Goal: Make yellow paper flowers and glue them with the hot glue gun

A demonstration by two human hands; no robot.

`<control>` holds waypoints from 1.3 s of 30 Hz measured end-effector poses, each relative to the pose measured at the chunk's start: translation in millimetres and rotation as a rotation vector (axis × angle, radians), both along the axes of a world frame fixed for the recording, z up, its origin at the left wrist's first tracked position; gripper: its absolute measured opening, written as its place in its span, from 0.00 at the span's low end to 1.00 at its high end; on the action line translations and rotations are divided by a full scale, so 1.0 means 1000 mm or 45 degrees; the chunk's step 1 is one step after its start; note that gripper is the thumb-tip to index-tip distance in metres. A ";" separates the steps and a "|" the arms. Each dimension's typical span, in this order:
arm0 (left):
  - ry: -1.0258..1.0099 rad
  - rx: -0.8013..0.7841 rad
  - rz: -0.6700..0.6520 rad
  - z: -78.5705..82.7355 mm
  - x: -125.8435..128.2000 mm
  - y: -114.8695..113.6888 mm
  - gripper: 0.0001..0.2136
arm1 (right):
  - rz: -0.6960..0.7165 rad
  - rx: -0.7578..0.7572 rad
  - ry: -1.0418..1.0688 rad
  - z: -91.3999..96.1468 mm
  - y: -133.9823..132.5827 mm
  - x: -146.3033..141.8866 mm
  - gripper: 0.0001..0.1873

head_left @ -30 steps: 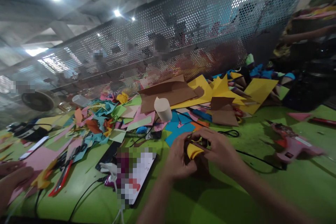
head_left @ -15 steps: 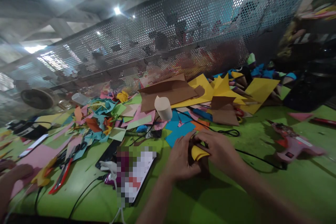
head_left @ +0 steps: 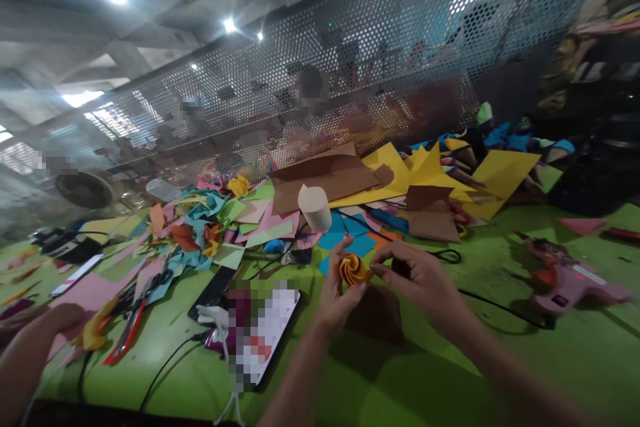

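Observation:
A yellow paper rose (head_left: 353, 269), its folds coiled in a spiral, is held between the fingers and thumb of my left hand (head_left: 337, 297). My right hand (head_left: 417, 271) pinches at the rose's right edge with thumb and forefinger. Below both hands, a dark brown piece of paper (head_left: 377, 313) shows; whether it is attached to the rose I cannot tell. Blue paper (head_left: 345, 239) lies just beyond my hands, close to an upright cream paper roll (head_left: 315, 208).
A pink glue gun (head_left: 567, 283) lies at right, its black cord (head_left: 505, 312) running left. At left are a phone (head_left: 273, 333), red-handled scissors (head_left: 127, 333) and another person's hand (head_left: 63, 320). Paper scraps (head_left: 200, 210), brown sheets (head_left: 320, 177) and yellow sheets (head_left: 505, 180) line the back.
My left hand has turned, so the yellow rose now faces up with its spiral showing. My right hand has drawn back slightly to the rose's edge.

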State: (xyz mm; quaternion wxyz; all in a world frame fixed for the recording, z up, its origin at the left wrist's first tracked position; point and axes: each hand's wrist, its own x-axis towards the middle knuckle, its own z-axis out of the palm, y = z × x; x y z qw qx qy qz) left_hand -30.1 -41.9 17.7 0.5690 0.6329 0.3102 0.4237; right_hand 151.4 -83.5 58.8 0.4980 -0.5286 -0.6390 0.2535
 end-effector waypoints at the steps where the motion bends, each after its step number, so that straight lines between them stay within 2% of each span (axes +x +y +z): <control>1: 0.015 0.031 0.007 0.001 0.001 -0.001 0.32 | -0.001 0.013 -0.022 0.001 -0.001 -0.002 0.05; 6: 0.224 0.283 0.073 0.008 0.007 -0.005 0.28 | -0.034 0.035 -0.124 0.004 -0.006 -0.010 0.06; 11: 0.381 0.609 0.119 0.004 0.008 -0.002 0.26 | -0.116 0.041 -0.162 0.002 -0.007 -0.011 0.02; 16: 0.398 0.825 0.145 -0.003 0.007 0.002 0.24 | -0.087 0.102 -0.148 0.006 -0.009 -0.012 0.05; 21: 0.395 0.926 0.185 -0.011 0.010 0.008 0.22 | -0.056 0.152 -0.141 0.008 -0.010 -0.011 0.05; 25: 0.418 0.873 0.207 -0.016 0.011 0.011 0.20 | -0.055 0.254 -0.152 0.006 -0.011 -0.010 0.08; 33: 0.398 0.611 0.222 -0.019 0.009 0.010 0.18 | 0.015 0.429 -0.261 0.011 -0.014 -0.011 0.13; 39: 0.206 0.330 0.045 -0.002 0.007 0.003 0.18 | -0.003 0.454 -0.365 0.010 -0.015 -0.010 0.15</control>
